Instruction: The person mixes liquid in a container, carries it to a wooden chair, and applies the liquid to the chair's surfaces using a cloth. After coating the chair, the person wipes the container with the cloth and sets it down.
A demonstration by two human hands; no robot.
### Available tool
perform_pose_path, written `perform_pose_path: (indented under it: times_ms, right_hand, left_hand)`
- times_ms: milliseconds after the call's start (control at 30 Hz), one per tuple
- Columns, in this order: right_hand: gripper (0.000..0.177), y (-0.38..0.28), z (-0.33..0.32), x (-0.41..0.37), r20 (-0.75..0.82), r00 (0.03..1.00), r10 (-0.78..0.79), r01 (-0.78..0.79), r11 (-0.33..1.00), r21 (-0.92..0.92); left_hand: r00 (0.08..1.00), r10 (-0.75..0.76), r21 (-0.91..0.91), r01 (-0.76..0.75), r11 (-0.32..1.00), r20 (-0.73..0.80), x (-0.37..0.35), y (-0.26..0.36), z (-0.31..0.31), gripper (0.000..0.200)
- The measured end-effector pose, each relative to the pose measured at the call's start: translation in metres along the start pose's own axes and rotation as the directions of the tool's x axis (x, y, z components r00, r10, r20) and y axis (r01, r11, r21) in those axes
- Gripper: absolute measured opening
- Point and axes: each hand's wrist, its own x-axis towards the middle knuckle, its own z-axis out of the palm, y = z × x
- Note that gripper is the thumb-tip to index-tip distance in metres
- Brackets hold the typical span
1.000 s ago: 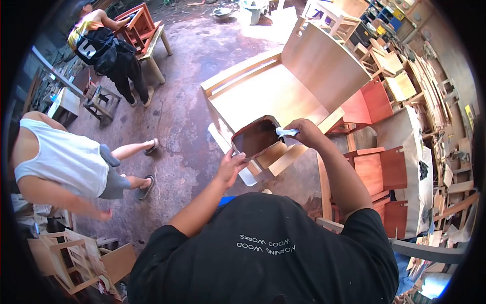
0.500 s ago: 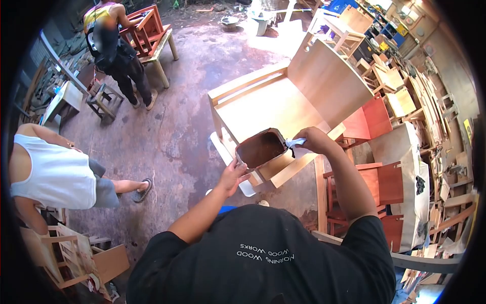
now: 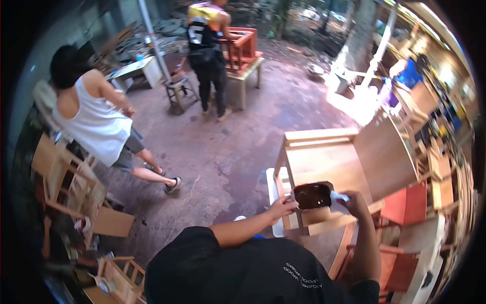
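Note:
My left hand (image 3: 283, 207) grips the near-left rim of a rectangular container (image 3: 310, 186) with dark brown liquid (image 3: 314, 197) inside. My right hand (image 3: 355, 203) is closed on a whitish rag (image 3: 339, 196) at the container's right rim. The container is held over the near side of a pale, unpainted wooden chair (image 3: 326, 164). That chair's broad curved backrest (image 3: 387, 157) rises to the right.
A person in a white tank top (image 3: 98, 121) is at the left, near wooden chair frames (image 3: 71, 187). Another person (image 3: 207, 55) stands at a table with a red-brown chair (image 3: 242, 50). Reddish chairs (image 3: 405, 205) and stacked wood line the right side.
My view has swung left and up, so the chair and my hands sit lower and farther right. The person in white has turned. Both hands keep their holds.

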Motion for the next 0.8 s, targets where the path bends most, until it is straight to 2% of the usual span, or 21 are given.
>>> perform_pose_path:
  times_ms: [33, 100, 167, 200, 267, 300, 333, 367, 433, 500, 567, 633, 667, 700, 733, 767, 800]
  right_hand:
    - [0.022, 0.004, 0.003, 0.000, 0.017, 1.000, -0.006, 0.006, 0.999, -0.040]
    - [0.022, 0.020, 0.006, 0.001, -0.015, 0.996, -0.083, 0.081, 0.991, -0.105]
    - [0.021, 0.013, -0.004, -0.007, -0.046, 0.999, -0.013, 0.013, 1.000, 0.000]
    - [0.021, 0.020, -0.008, -0.012, -0.034, 0.999, -0.036, 0.036, 0.999, -0.004]
    - [0.027, 0.042, -0.016, -0.020, -0.143, 0.987, 0.072, -0.048, 0.985, 0.169]
    - [0.027, 0.048, -0.017, -0.028, -0.138, 0.988, 0.070, -0.047, 0.986, 0.163]
    - [0.027, 0.054, -0.020, -0.034, -0.183, 0.970, 0.161, -0.069, 0.901, 0.429]
    - [0.028, 0.062, -0.020, -0.044, -0.196, 0.944, 0.265, -0.071, 0.744, 0.664]
    - [0.031, 0.090, -0.017, -0.051, -0.235, 0.936, 0.263, -0.014, 0.694, 0.720]
    - [0.029, 0.104, -0.019, -0.064, -0.281, 0.896, 0.344, 0.020, 0.600, 0.800]
    - [0.028, 0.127, -0.023, -0.076, -0.269, 0.883, 0.385, -0.015, 0.596, 0.803]
    - [0.029, 0.131, -0.032, -0.086, -0.303, 0.894, 0.329, 0.050, 0.598, 0.800]
    - [0.030, 0.119, -0.039, -0.089, -0.339, 0.899, 0.278, 0.080, 0.657, 0.750]
    - [0.031, 0.106, -0.046, -0.095, -0.370, 0.896, 0.245, 0.091, 0.715, 0.693]
    - [0.031, 0.116, -0.050, -0.100, -0.366, 0.890, 0.272, 0.011, 0.788, 0.615]
    - [0.028, 0.140, -0.048, -0.100, -0.409, 0.885, 0.224, -0.006, 0.883, 0.470]
    - [0.026, 0.130, -0.055, -0.104, -0.448, 0.880, 0.159, -0.004, 0.945, 0.327]
  left_hand:
    - [1.000, -0.018, 0.000, 0.018, 1.000, -0.004, 0.004, -0.002, -0.001, 0.070]
    - [1.000, -0.024, -0.011, 0.024, 1.000, -0.003, 0.001, 0.006, 0.007, 0.079]
    - [0.998, -0.051, 0.009, 0.051, 0.999, -0.028, 0.014, -0.001, 0.006, 0.065]
    - [0.997, -0.046, 0.058, 0.049, 0.997, -0.060, 0.018, -0.005, 0.004, 0.066]
    - [0.997, -0.032, 0.036, 0.035, 0.999, -0.064, 0.013, 0.005, 0.004, 0.066]
    - [0.998, -0.047, 0.017, 0.047, 0.999, -0.051, 0.008, 0.004, 0.009, 0.067]
    - [0.997, -0.037, -0.020, 0.036, 0.999, -0.070, -0.002, 0.010, 0.011, 0.066]
    - [0.997, -0.041, -0.022, 0.039, 0.999, -0.069, -0.004, 0.005, 0.006, 0.066]
    - [0.976, -0.039, 0.032, 0.047, 0.998, -0.214, -0.001, -0.008, -0.012, 0.060]
    - [0.951, -0.021, 0.087, 0.050, 0.995, -0.309, -0.003, -0.024, -0.030, 0.058]
    - [0.929, 0.090, 0.301, 0.023, 0.953, -0.358, -0.006, -0.051, -0.055, 0.059]
    - [0.894, 0.309, 0.616, -0.048, 0.786, -0.325, -0.021, -0.067, -0.064, 0.062]
    - [0.886, 0.357, 0.724, -0.037, 0.689, -0.295, -0.027, -0.077, -0.073, 0.063]
    - [0.890, 0.388, 0.815, -0.032, 0.579, -0.241, -0.035, -0.091, -0.083, 0.065]
    - [0.898, 0.341, 0.735, -0.030, 0.677, -0.277, -0.043, -0.103, -0.090, 0.066]
    - [0.927, 0.281, 0.775, 0.016, 0.632, -0.248, -0.056, -0.095, -0.083, 0.068]
    - [0.920, 0.296, 0.834, 0.054, 0.549, -0.255, -0.061, -0.106, -0.092, 0.066]
